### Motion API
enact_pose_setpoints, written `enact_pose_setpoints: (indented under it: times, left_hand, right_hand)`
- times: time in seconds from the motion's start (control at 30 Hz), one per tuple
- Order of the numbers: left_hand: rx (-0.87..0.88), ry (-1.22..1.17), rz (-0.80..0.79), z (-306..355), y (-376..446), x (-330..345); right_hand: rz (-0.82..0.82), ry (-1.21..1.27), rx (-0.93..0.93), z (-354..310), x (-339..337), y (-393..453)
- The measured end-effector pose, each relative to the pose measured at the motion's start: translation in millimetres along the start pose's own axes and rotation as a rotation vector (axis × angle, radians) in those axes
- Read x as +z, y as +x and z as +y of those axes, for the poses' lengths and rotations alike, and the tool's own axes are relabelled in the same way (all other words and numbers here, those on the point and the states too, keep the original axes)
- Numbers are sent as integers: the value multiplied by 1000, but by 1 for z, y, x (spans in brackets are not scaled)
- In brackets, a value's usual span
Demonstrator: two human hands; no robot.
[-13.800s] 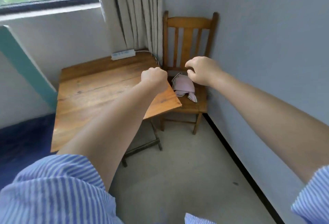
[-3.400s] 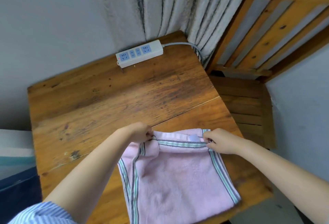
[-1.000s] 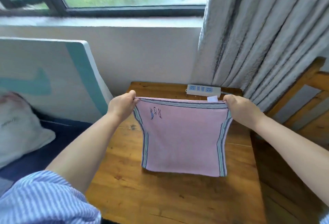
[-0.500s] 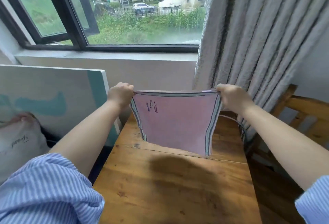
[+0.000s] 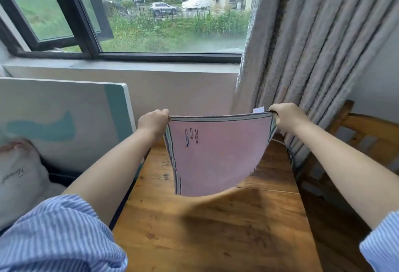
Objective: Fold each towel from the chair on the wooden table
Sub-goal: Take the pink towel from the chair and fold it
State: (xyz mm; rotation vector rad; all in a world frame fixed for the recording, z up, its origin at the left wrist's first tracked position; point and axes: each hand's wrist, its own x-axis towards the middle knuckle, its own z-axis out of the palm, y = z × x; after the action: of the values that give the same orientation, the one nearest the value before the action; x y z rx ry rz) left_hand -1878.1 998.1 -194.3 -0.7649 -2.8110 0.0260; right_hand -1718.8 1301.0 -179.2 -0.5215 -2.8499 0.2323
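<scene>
A pink towel (image 5: 218, 155) with striped edges and a small dark drawing hangs spread in the air above the wooden table (image 5: 216, 232). My left hand (image 5: 153, 121) grips its upper left corner. My right hand (image 5: 288, 118) grips the upper right corner, beside a white label. The towel's lower edge swings free, curved up on the right, clear of the tabletop. Its shadow falls on the wood below. The wooden chair (image 5: 364, 140) stands at the right of the table; its seat is out of sight.
A grey curtain (image 5: 306, 55) hangs behind the table's far right corner. A white and teal board (image 5: 64, 120) leans at the left, with a pillow (image 5: 19, 176) in front of it. The window (image 5: 151, 12) lies straight ahead.
Both hands keep hold of the top corners with the towel stretched at about the same height. The lower edge has swung up on the right. The view has tilted further up toward the window.
</scene>
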Motion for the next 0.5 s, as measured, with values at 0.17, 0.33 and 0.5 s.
enact_pose_setpoints:
  times: [0.17, 0.33, 0.5]
  left_hand:
    - [-369, -472, 73, 2, 20, 1]
    - [-415, -621, 174, -13, 43, 1]
    - [-384, -682, 263, -26, 39, 11]
  right_hand:
    - [115, 230, 147, -24, 15, 24]
    - [189, 309, 172, -34, 23, 57]
    - [295, 284, 89, -44, 36, 60]
